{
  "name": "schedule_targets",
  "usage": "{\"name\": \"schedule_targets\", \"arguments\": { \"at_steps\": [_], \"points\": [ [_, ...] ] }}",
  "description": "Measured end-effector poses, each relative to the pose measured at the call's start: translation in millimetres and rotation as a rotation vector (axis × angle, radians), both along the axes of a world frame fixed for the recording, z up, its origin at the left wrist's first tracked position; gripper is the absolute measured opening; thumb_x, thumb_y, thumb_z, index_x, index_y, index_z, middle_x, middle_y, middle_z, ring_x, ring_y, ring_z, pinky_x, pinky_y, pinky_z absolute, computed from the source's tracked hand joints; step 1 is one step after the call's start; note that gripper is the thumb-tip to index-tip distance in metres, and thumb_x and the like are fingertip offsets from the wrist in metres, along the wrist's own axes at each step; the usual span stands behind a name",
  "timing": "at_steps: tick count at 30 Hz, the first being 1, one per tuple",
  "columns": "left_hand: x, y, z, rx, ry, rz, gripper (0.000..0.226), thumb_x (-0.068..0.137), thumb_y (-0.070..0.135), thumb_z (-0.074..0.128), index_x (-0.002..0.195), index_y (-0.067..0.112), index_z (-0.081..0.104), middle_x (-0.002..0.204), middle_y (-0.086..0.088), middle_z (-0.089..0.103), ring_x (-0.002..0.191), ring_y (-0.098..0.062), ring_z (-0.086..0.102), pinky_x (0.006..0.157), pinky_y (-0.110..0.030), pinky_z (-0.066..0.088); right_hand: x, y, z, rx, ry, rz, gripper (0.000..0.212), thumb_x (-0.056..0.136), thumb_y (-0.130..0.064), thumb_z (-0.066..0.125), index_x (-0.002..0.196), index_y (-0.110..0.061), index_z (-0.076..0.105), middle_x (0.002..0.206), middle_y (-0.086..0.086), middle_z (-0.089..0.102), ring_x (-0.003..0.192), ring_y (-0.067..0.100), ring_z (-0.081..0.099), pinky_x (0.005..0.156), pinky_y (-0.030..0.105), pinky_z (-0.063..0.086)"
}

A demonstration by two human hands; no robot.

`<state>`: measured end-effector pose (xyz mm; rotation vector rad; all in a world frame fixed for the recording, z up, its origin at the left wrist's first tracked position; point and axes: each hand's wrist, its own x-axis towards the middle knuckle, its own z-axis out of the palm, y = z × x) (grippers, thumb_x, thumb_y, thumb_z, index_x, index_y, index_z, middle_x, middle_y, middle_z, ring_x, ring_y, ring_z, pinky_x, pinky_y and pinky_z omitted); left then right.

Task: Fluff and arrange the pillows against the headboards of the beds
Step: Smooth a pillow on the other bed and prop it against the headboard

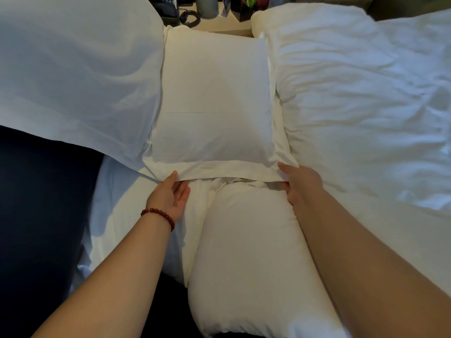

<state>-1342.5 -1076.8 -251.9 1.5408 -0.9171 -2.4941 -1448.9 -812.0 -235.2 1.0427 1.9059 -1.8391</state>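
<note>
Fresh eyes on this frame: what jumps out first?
The square white pillow at centre, with both hands pinching its near flap: the left hand, wearing a red bead bracelet, and the right hand. Next, the long bare pillow lying between the forearms in the foreground.

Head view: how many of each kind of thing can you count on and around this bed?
Pillows: 3 (left pillow, middle pillow, near pillow)
Hands: 2 (left hand, right hand)
Duvet: 1
Bracelet: 1
Telephone: 1
Total: 8
</note>
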Motion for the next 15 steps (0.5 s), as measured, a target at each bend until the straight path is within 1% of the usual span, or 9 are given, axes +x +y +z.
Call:
{"name": "schedule_targets", "arguments": {
  "at_steps": [3, 6, 7, 8, 10, 11, 12, 13, 15],
  "points": [
    [3, 1, -1, 0.012, 0.016, -0.003, 0.005, 0.095, 0.015, 0.062, 0.095, 0.011, 0.063, 0.096, -0.004, 0.07, 0.094, -0.016, 0.067, 0.074, -0.029, 0.055, 1, 2, 1, 0.181, 0.099, -0.115, 0.018, 0.088, -0.025, 0.068, 0.101, -0.011, 0.066, 0.082, 0.0, 0.065, 0.077, 0.021, 0.065, 0.08, 0.035, 0.056],
    [11, -8, -1, -0.039, 0.02, -0.003, 0.005, 0.096, 0.012, 0.06, 0.097, 0.01, 0.064, 0.099, -0.006, 0.07, 0.093, -0.015, 0.068, 0.079, -0.028, 0.055, 7, -1, 8, 0.372, 0.222, -0.198, 0.013, 0.091, -0.035, 0.064, 0.09, -0.022, 0.06, 0.076, -0.011, 0.059, 0.073, 0.011, 0.059, 0.067, 0.016, 0.045],
    [13, -13, 0, -0.046, 0.032, 0.007, 0.006, 0.096, 0.012, 0.059, 0.097, 0.011, 0.064, 0.098, -0.005, 0.071, 0.094, -0.015, 0.068, 0.079, -0.028, 0.055, 8, -6, 12, 0.412, 0.238, -0.158, 0.015, 0.09, -0.038, 0.065, 0.093, -0.024, 0.058, 0.079, -0.012, 0.058, 0.072, 0.009, 0.057, 0.066, 0.013, 0.042],
    [15, -19, 1, -0.04, 0.051, 0.022, 0.007, 0.096, 0.012, 0.059, 0.098, 0.012, 0.065, 0.095, -0.004, 0.073, 0.094, -0.014, 0.068, 0.079, -0.027, 0.054, 10, -9, 15, 0.431, 0.254, -0.107, 0.02, 0.088, -0.04, 0.066, 0.098, -0.025, 0.058, 0.086, -0.011, 0.059, 0.076, 0.009, 0.056, 0.07, 0.015, 0.043],
    [14, -32, 5, -0.024, 0.114, 0.05, 0.01, 0.095, 0.014, 0.061, 0.103, 0.013, 0.067, 0.093, -0.002, 0.076, 0.096, -0.014, 0.068, 0.083, -0.027, 0.054, 13, -18, 20, 0.432, 0.271, -0.003, 0.033, 0.085, -0.042, 0.07, 0.111, -0.025, 0.06, 0.109, -0.006, 0.06, 0.092, 0.013, 0.058, 0.086, 0.027, 0.049],
    [12, -39, 8, -0.018, 0.154, 0.066, 0.013, 0.094, 0.015, 0.062, 0.106, 0.012, 0.067, 0.096, -0.003, 0.076, 0.097, -0.015, 0.068, 0.086, -0.028, 0.055, 15, -22, 22, 0.423, 0.27, 0.03, 0.034, 0.084, -0.042, 0.072, 0.112, -0.026, 0.061, 0.115, -0.004, 0.06, 0.096, 0.013, 0.059, 0.09, 0.031, 0.05],
    [8, -44, 11, -0.017, 0.186, 0.082, 0.017, 0.094, 0.016, 0.063, 0.11, 0.01, 0.067, 0.1, -0.005, 0.075, 0.099, -0.016, 0.068, 0.089, -0.029, 0.055, 17, -26, 24, 0.407, 0.277, 0.052, 0.031, 0.084, -0.041, 0.072, 0.109, -0.026, 0.063, 0.115, -0.004, 0.062, 0.094, 0.012, 0.06, 0.089, 0.029, 0.051],
    [3, -48, 14, -0.025, 0.198, 0.1, 0.02, 0.092, 0.016, 0.065, 0.111, 0.009, 0.068, 0.104, -0.007, 0.074, 0.101, -0.017, 0.068, 0.09, -0.031, 0.055, 20, -29, 26, 0.381, 0.291, 0.069, 0.027, 0.083, -0.039, 0.073, 0.104, -0.024, 0.064, 0.11, -0.003, 0.065, 0.086, 0.008, 0.061, 0.081, 0.021, 0.052],
    [-6, -54, 21, -0.052, 0.222, 0.153, 0.018, 0.087, 0.016, 0.072, 0.104, 0.009, 0.074, 0.103, -0.007, 0.075, 0.097, -0.017, 0.071, 0.087, -0.033, 0.057, 22, -35, 27, 0.316, 0.322, 0.127, 0.025, 0.083, -0.035, 0.075, 0.1, -0.019, 0.067, 0.097, -0.003, 0.068, 0.071, 0.0, 0.057, 0.057, 0.005, 0.042]
  ]
}}
